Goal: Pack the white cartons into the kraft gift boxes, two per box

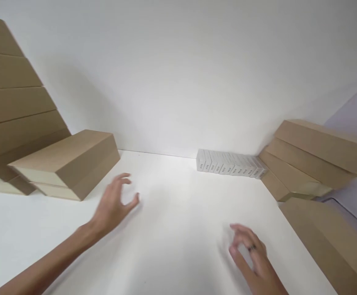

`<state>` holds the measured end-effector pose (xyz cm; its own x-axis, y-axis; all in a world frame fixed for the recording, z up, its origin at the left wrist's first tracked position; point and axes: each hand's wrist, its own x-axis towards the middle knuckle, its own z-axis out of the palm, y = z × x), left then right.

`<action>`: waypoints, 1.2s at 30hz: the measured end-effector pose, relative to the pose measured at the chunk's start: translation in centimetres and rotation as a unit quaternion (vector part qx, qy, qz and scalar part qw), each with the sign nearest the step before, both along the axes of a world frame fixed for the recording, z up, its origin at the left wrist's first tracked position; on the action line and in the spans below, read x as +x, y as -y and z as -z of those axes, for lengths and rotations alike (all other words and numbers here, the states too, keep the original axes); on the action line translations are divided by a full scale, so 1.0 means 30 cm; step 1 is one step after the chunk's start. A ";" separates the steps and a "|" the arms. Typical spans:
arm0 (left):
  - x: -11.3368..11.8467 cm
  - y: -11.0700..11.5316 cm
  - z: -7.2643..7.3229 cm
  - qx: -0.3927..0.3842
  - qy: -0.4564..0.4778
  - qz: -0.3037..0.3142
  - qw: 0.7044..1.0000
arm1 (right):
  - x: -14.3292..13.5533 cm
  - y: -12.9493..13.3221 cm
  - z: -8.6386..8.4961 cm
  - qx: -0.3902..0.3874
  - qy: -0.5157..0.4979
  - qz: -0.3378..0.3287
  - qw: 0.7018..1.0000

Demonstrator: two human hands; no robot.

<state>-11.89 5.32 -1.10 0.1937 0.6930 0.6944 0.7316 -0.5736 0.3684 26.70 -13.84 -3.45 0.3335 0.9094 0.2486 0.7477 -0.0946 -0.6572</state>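
Over the white table (pixel 172 213), left of centre, my left hand (pixel 112 203) is held with thumb and fingers apart and nothing between them. The nearest thing to it is a pair of stacked brown cardboard boxes (pixel 83 164). My right hand (pixel 249 252), with a dark ring on one finger, is at the lower right. Its fingers curve toward the thumb, a small gap shows between them, and nothing is visible in it. Several small white boxes with dark print (pixel 227 162) stand in a row against the wall.
A tall stack of brown boxes (pixel 12 94) rises at the far left. More brown boxes (pixel 316 151) are piled at the right, and another (pixel 332 241) lies along the table's right edge. A white wall (pixel 172 73) closes off the back.
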 end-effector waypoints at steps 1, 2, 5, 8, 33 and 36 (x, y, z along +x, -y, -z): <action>0.092 -0.019 0.024 -0.056 -0.013 0.058 0.997 | 0.021 -0.073 -0.014 -0.027 0.037 -0.017 0.999; 0.186 -0.045 0.048 -0.102 -0.016 0.108 0.989 | 0.045 -0.156 -0.022 -0.029 0.051 -0.017 0.998; 0.458 -0.160 0.105 -0.131 -0.004 0.178 0.975 | 0.121 -0.424 -0.014 0.008 0.083 0.015 0.996; 0.693 -0.299 0.134 -0.132 0.034 0.195 0.971 | 0.180 -0.639 0.024 0.053 0.099 0.075 0.991; 1.008 -0.502 0.147 -0.120 0.223 0.184 0.950 | 0.273 -0.832 0.082 0.121 0.107 0.172 0.972; 1.018 -0.468 0.154 -0.064 0.194 0.149 0.968 | 0.268 -0.829 0.087 0.134 0.109 0.169 0.970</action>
